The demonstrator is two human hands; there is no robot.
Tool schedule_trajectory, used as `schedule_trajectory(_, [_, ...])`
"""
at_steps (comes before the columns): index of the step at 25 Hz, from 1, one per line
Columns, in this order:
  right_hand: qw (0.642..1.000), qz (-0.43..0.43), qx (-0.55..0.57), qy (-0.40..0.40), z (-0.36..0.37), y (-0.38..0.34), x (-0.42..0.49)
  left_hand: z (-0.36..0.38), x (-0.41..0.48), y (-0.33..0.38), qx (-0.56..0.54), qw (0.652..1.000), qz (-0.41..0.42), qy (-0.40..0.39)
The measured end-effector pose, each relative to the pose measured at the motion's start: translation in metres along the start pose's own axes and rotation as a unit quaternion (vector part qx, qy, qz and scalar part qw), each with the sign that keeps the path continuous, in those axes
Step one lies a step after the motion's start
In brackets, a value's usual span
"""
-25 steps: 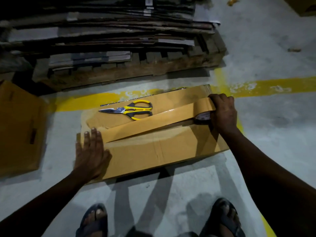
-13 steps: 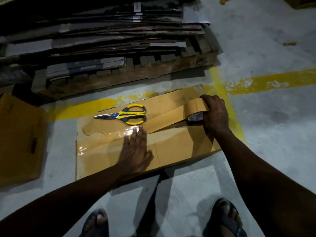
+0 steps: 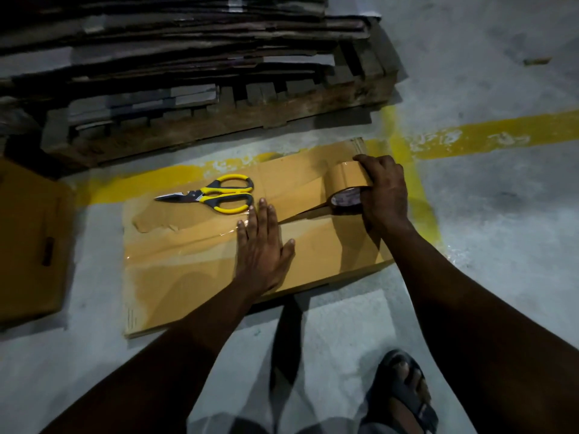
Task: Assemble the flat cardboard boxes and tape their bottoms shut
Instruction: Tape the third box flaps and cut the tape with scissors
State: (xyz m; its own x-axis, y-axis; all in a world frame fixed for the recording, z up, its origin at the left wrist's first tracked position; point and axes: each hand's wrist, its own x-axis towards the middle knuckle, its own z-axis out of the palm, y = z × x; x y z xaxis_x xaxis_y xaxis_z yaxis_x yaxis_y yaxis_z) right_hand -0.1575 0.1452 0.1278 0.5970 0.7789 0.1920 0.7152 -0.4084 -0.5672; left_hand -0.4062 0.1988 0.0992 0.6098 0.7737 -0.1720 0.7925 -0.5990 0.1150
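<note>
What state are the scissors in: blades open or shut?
Shut. The scissors lie flat on the box, blades together in a single point, yellow handles side by side.

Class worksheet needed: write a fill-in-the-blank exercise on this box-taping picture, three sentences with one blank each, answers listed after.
1. The right hand grips a roll of brown ____.
2. The left hand presses flat on the cardboard box, fingertips close to the yellow-handled ____.
3. Beyond the box, flattened cardboard lies stacked on a wooden ____.
Missing words: tape; scissors; pallet.
</note>
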Motion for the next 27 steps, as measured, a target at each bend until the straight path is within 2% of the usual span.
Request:
schedule_trajectory(9, [0.998,-0.021,-0.035,0.040,-0.010,-0.009,-0.008,-0.004,0.007,-0.003,-0.036,0.998,-0.050,0.030])
schedule_trajectory(11, [0.998,-0.023,-0.040,0.043,-0.011,-0.010,-0.003,-0.004,0.014,0.000,-0.021,0.997,-0.070,0.029])
schedule_trajectory(13, [0.997,-0.020,-0.052,0.047,-0.014,-0.004,0.003,-0.006,0.023,0.011,0.000,0.998,-0.052,0.023])
schedule_trajectory(17, [0.998,0.011,-0.020,0.056,-0.021,0.025,0.000,-0.009,0.049,0.044,-0.008,0.999,0.045,0.022])
schedule_trajectory(22, [0.996,0.046,0.004,0.079,-0.007,0.032,-0.009,0.004,0.054,0.055,0.025,0.998,0.052,0.009])
schedule_trajectory(25, [0.990,0.117,0.003,0.082,-0.004,0.035,-0.013,0.007,0.055,0.054,0.028,0.998,0.051,-0.010])
schedule_trajectory(27, [0.985,0.162,0.018,0.057,-0.004,0.039,-0.014,0.007,0.056,0.058,0.024,0.999,0.046,-0.016])
